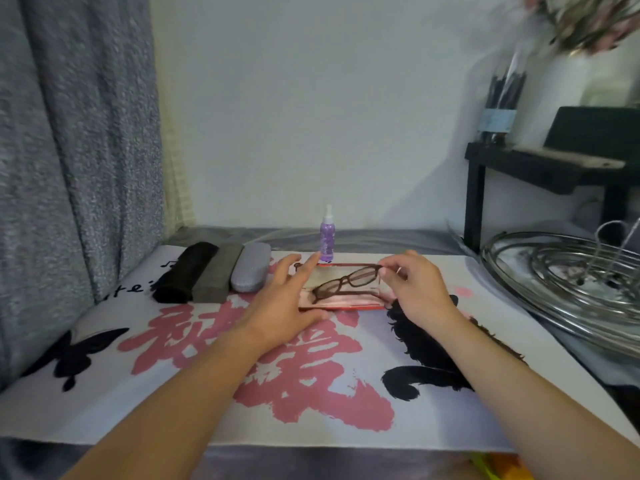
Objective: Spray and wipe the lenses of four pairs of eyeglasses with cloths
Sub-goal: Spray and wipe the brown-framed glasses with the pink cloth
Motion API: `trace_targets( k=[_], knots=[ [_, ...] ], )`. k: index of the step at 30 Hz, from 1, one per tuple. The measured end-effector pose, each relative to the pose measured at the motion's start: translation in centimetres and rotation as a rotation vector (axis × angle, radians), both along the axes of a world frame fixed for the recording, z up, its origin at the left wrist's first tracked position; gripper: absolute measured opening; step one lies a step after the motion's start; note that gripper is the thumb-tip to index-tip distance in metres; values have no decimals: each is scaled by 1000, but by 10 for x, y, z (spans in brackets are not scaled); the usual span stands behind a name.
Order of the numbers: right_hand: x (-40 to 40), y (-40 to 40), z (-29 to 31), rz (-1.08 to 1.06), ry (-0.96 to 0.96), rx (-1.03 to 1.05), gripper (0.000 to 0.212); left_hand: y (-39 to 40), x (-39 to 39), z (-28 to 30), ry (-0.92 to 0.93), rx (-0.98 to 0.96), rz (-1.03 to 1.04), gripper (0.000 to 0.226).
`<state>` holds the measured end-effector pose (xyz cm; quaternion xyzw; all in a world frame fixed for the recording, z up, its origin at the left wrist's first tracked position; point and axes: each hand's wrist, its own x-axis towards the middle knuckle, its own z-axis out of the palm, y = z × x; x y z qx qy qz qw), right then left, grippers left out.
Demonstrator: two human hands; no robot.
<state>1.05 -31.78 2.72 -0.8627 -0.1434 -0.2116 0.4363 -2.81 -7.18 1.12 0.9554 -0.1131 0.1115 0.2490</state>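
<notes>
A pair of dark-framed eyeglasses [346,281] hangs tilted over an open red glasses case [341,304] on the table mat. My right hand [414,284] pinches the frame's right end above the case. My left hand [282,299] rests with straight fingers on the case's left end. A small purple spray bottle [327,239] stands upright just behind the case. Three closed cases lie side by side to the left: a black one [183,275], a grey one [217,273] and a silver one [250,267]. I can see no cloth.
A white mat [311,368] with pink and black prints covers the table. A metal wire rack [575,289] lies at the right. Behind it stands a black shelf [540,168] with a jar of brushes [500,105]. A grey curtain [69,150] hangs at the left.
</notes>
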Motion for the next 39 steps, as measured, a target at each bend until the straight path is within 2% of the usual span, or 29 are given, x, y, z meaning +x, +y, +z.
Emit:
trace_targets(
  k=[2,4,6,7,9,11,13,21,28,33,37,39],
  knots=[
    [-15,-1,13,-13,-111,24,12,-1,-13,2,-66,-53,-2,89],
    [-36,-2,27,-6,-212,8,14,-3,-32,6,-240,-220,-11,59],
    [-60,0,43,24,-219,-21,12,-7,-60,17,-409,-401,19,26],
    [-74,1,51,62,-196,-37,12,-9,-76,26,-415,-482,26,17],
    [-98,9,64,171,-154,-83,19,-13,-103,47,-318,-616,-13,15],
    [-117,19,73,282,-111,-147,24,-15,-121,66,-235,-681,-92,12],
    [-128,30,74,387,-67,-181,20,-17,-132,77,-152,-712,-159,9],
    [-117,37,80,620,242,-137,22,-7,-129,82,-71,-535,-157,21],
    [-106,48,111,666,404,-87,25,-4,-120,93,-378,-106,-204,15],
    [-97,46,108,643,589,92,20,22,-110,87,-482,-62,-198,16],
    [-86,42,75,474,515,-286,13,43,-108,69,-602,-140,-31,13],
    [-83,46,58,436,565,-323,20,53,-108,62,-710,-200,75,15]
  ],
)
